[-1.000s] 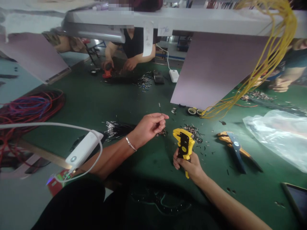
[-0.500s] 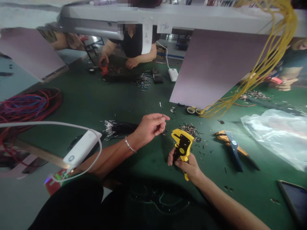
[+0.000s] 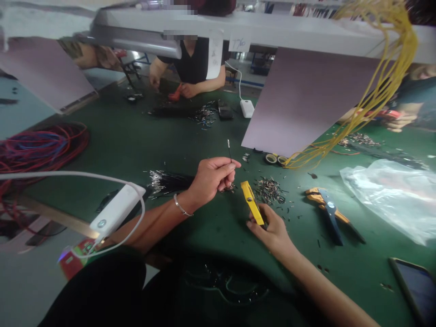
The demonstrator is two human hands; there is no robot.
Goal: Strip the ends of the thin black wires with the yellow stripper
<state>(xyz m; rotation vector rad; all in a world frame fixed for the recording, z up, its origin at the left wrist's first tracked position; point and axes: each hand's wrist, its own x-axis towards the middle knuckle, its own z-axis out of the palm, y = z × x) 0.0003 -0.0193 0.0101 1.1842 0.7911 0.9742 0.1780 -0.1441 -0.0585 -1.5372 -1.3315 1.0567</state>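
Observation:
Between the thumb and forefinger of my left hand [image 3: 215,176] a thin black wire [image 3: 230,153] stands nearly upright, with a pale metal terminal at its top. My right hand [image 3: 270,225] is wrapped round yellow wire strippers [image 3: 252,202], turned edge-on, so their jaws are hard to make out. The tool's head is a little below and right of my left fingers, apart from the wire. Behind my left wrist lies a bundle of black wires [image 3: 170,182] with shiny terminal ends. A heap of small cut wire pieces [image 3: 270,190] is just beyond the strippers.
Orange-and-blue wire strippers [image 3: 329,206], a clear plastic bag [image 3: 388,195] and a phone [image 3: 415,281] lie to the right. Yellow wires [image 3: 384,81] hang from the shelf [image 3: 289,27]. A white power bank [image 3: 117,209] and coiled red and blue wires [image 3: 44,150] are left. Co-workers sit opposite.
My right hand has rotated the yellow strippers from side-on to edge-on. My left hand keeps the wire in almost the same place. The co-worker opposite has shifted a red tool to the right.

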